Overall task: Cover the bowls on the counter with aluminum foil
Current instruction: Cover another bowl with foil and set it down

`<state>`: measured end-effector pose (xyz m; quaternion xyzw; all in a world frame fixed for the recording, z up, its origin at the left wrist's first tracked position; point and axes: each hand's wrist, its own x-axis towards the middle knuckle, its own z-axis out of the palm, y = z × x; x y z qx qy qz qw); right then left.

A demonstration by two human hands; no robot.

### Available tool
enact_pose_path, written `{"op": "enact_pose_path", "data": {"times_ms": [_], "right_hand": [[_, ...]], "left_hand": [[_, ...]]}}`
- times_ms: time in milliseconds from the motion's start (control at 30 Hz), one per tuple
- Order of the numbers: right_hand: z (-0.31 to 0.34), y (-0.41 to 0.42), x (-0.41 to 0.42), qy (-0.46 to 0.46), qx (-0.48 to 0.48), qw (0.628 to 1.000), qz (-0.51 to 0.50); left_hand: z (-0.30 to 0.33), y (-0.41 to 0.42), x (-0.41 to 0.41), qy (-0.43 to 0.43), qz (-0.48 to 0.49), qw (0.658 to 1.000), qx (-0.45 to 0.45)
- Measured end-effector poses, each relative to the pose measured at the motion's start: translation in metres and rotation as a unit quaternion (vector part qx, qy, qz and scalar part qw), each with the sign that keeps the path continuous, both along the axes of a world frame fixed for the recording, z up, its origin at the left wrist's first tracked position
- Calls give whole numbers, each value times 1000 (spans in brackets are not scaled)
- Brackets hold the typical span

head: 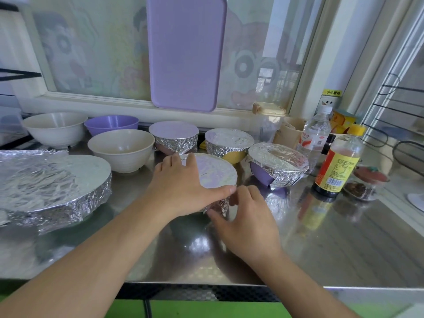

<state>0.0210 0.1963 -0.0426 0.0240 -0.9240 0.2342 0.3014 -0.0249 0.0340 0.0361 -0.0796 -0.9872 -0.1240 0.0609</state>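
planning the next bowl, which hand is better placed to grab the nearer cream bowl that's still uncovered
Left, probably. The left hand rests on the foil-covered bowl beside the uncovered cream ribbed bowl. The right hand pinches foil on that bowl's far side.
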Motion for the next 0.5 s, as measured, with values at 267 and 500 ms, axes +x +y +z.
{"op": "enact_pose_path", "data": {"times_ms": [267, 500], "right_hand": [[-2, -3, -7, 34, 114, 993, 1], [10, -17, 1, 9, 215, 975, -58]], "left_hand": [[-1, -1, 2, 4, -6, 1000, -7], [-1, -1, 3, 3, -3, 1000, -9]]}}
